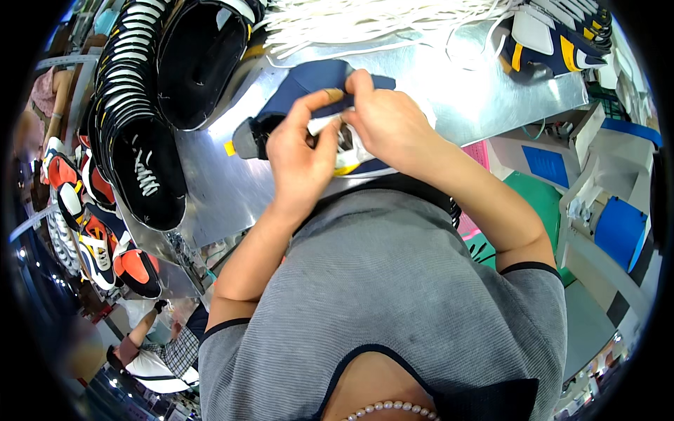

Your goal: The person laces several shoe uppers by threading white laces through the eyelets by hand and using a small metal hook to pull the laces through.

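Note:
A navy shoe upper point(302, 83) with grey, white and yellow parts lies on the metal table in front of me. My left hand point(303, 151) curls around its near side, thumb and forefinger pinching toward the white part in the middle. A tan strip is wrapped round the tip of one left finger. From the right, my right hand point(387, 125) meets it, its fingers closed on the upper beside the left fingertips. Whether a lace lies in the pinch is hidden by my fingers.
White shoelaces point(365, 24) are heaped along the far edge of the metal table point(217, 186). Stacked black-lined uppers point(144, 172) stand at the left, and more navy uppers point(540, 45) at the far right. Finished-looking shoes point(98, 242) sit on a left rack; a co-worker point(165, 351) is beyond.

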Action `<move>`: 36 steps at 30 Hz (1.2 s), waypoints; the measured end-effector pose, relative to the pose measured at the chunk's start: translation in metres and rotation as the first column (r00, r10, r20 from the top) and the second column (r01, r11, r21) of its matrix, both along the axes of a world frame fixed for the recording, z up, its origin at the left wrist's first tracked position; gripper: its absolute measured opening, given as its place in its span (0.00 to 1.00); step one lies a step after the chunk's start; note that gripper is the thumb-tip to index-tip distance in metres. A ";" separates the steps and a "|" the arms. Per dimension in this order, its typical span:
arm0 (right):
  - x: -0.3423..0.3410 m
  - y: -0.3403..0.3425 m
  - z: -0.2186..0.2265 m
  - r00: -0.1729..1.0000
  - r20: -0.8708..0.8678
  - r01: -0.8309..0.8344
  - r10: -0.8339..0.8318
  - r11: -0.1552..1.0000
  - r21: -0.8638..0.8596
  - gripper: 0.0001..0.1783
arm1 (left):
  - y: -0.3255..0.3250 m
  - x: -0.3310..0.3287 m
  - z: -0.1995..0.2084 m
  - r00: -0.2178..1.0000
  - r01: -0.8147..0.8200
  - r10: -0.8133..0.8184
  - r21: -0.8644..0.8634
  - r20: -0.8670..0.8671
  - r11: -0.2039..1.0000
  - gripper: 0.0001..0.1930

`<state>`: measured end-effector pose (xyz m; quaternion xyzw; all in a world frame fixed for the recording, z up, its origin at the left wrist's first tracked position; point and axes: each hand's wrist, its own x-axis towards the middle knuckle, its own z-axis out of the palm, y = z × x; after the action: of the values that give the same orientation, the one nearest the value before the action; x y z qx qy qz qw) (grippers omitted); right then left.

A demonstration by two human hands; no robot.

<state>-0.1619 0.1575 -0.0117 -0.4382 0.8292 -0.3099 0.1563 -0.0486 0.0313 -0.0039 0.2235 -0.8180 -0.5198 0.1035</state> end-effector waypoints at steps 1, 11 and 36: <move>0.001 -0.007 0.009 1.000 0.000 -0.009 0.009 0.995 0.103 0.19 | -0.005 -0.002 0.002 0.999 0.016 -0.017 -0.019 -0.027 1.000 0.18; -0.003 0.027 -0.013 0.936 0.155 0.351 -0.317 0.883 -0.311 0.09 | -0.002 -0.013 -0.009 0.992 -0.109 0.098 -0.140 -0.084 0.984 0.31; 0.038 0.040 0.027 0.960 -0.175 -0.274 0.217 0.613 -0.741 0.09 | -0.026 -0.034 0.013 0.999 -0.028 0.001 0.575 0.047 0.817 0.24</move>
<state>-0.1239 0.1975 0.0150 -0.5826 0.5599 -0.5885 -0.0287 -0.0828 0.0057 0.0092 0.2620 -0.6232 -0.7367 0.0170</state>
